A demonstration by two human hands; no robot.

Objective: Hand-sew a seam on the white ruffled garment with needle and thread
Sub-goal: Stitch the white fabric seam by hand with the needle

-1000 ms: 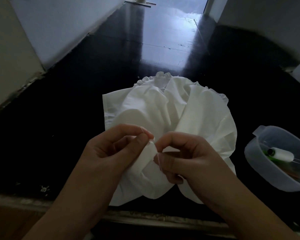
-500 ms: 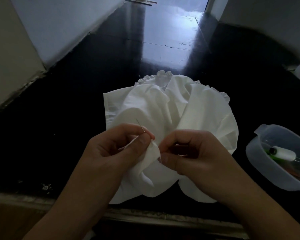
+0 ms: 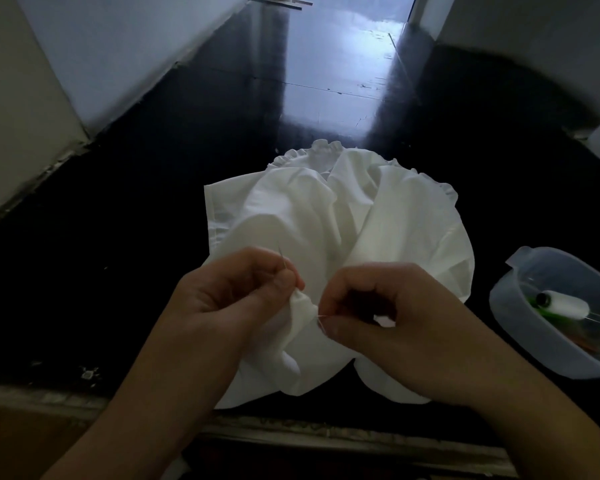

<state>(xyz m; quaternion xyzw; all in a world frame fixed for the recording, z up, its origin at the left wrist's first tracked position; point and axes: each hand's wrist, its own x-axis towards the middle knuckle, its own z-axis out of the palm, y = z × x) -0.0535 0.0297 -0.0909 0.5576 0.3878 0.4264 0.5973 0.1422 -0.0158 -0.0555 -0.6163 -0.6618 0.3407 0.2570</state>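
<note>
A thin needle (image 3: 282, 259) stands nearly upright with its long axis leaning slightly away from the person, its free end pointing up and away above the left hand's fingers (image 3: 284, 277). Its lower end is hidden between them, and which end is the tip cannot be told. The left hand (image 3: 229, 299) has thumb and forefinger pressed together, pinching the needle and a small raised fold of the white ruffled garment (image 3: 329, 216). Just right of those fingers, the right hand (image 3: 378, 317) is curled, its thumb and forefinger closed on a short fine thread (image 3: 321, 318) that runs from the fold; the thread is faint and hard to follow. The rest of the garment spreads beyond both hands over a dark glossy desk (image 3: 153, 209), its ruffled edge on the far side. Its near edge is partly covered by the wrists. Well right of the right fingers sits a translucent plastic container (image 3: 513, 327) holding a white thread spool (image 3: 565, 304); its other contents are blurred.
</note>
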